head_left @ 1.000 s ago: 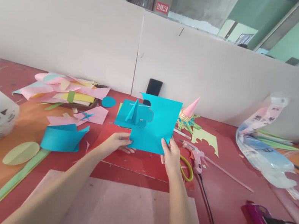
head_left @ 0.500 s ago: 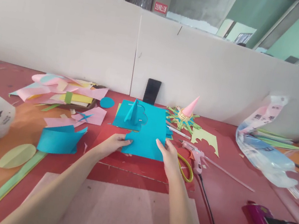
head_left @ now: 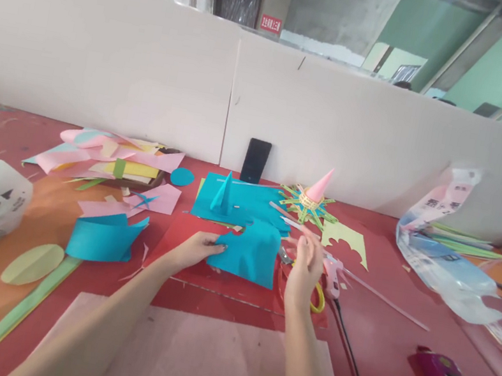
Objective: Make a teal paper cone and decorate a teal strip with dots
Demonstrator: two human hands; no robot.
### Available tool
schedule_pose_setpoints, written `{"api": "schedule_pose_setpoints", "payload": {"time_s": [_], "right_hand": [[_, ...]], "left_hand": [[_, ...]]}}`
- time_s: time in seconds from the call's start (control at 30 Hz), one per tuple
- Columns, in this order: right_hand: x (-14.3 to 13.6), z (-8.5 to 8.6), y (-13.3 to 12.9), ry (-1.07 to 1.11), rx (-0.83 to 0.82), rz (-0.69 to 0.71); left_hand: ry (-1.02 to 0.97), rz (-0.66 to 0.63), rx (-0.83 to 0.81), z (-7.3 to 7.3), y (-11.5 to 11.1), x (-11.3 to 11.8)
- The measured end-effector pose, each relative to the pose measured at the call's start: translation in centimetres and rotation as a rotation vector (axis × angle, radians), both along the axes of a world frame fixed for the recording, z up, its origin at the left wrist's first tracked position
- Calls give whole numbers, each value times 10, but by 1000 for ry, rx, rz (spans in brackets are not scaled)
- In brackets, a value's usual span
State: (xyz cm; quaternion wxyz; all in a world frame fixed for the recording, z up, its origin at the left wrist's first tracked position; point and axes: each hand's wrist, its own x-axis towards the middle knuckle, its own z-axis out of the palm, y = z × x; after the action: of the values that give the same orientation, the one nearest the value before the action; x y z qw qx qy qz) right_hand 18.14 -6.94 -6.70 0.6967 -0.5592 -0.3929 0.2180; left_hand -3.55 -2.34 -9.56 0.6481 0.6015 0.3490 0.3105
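Observation:
My left hand (head_left: 198,250) pinches the left edge of a blue paper sheet (head_left: 246,253) with a scalloped cut-out at its upper left. The sheet is tilted over red paper. My right hand (head_left: 306,266) is off the sheet, just to its right, with bent fingers somewhat apart and nothing visible in them. Its fingertips are near a white pen (head_left: 300,226) and above scissors with yellow handles (head_left: 320,297). Behind the sheet, a blue paper cone (head_left: 224,195) stands on more blue paper (head_left: 202,205).
A pink cone on a woven base (head_left: 317,190) stands at the back right, near a pink glue gun (head_left: 331,277) with a black cord. Paper scraps (head_left: 77,151) and a curled blue strip (head_left: 99,239) lie left. A phone (head_left: 256,160) leans on the white partition (head_left: 153,80).
My right hand has let go of the sheet's right edge and moved right, over the pen and scissors. The sheet has come lower and nearer, still in my left hand.

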Motion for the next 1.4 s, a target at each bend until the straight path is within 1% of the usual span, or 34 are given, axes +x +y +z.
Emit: {"api": "schedule_pose_setpoints", "payload": {"time_s": [0.03,0.07,0.1,0.13,0.17,0.2,0.23,0.3,0.33,0.37,0.4,0.47,0.5,0.53,0.57,0.63,0.73,0.83,0.93,1.0,1.07,1.13,1.27,1.4], "right_hand": [[-1,-1,1,52,-43,128],[-2,-3,2,118,-117,287],[-3,-4,3,184,-219,452],[-4,-6,5,242,-320,588],[-5,-8,7,283,-386,670],[-5,-8,8,304,-376,669],[-5,-8,9,305,-315,611],[-1,-7,9,254,-103,386],[3,-7,9,213,-50,290],[7,-7,8,172,-37,214],[11,-8,8,126,-52,170],[19,-13,9,21,-108,45],[22,-16,10,-25,-136,-4],[24,-20,11,-48,-173,-14],[25,-23,12,-59,-204,10],[24,-27,13,-70,-243,120],[17,-25,11,-128,-277,302],[11,-20,8,-204,-302,425],[9,-20,8,-235,-313,435],[10,-22,9,-245,-311,434],[11,-25,10,-256,-304,442],[12,-27,11,-272,-299,435],[14,-29,12,-303,-299,394],[16,-31,13,-314,-298,386]], "left_hand": [[5,2,7,0,0,0],[14,4,15,-1,1,0],[26,5,26,-1,1,0],[38,4,37,-1,1,0],[44,1,43,-1,1,0],[44,-3,42,0,1,0],[38,-12,32,1,1,0],[17,-27,-2,4,0,0],[10,-31,-19,5,-1,0],[2,-29,-32,7,-2,0],[-7,-20,-38,8,-2,0],[-38,10,-43,9,-2,1],[-51,24,-45,9,-2,1],[-58,36,-47,8,-2,2],[-57,44,-48,7,-1,3],[-25,57,-26,5,0,4],[76,89,83,1,2,6],[181,192,211,-4,4,7],[243,326,311,-7,7,5],[287,371,406,-7,8,4],[348,378,518,-6,9,2],[439,359,613,-6,9,2],[605,340,720,-9,6,3],[703,356,794,-11,3,4]]}}
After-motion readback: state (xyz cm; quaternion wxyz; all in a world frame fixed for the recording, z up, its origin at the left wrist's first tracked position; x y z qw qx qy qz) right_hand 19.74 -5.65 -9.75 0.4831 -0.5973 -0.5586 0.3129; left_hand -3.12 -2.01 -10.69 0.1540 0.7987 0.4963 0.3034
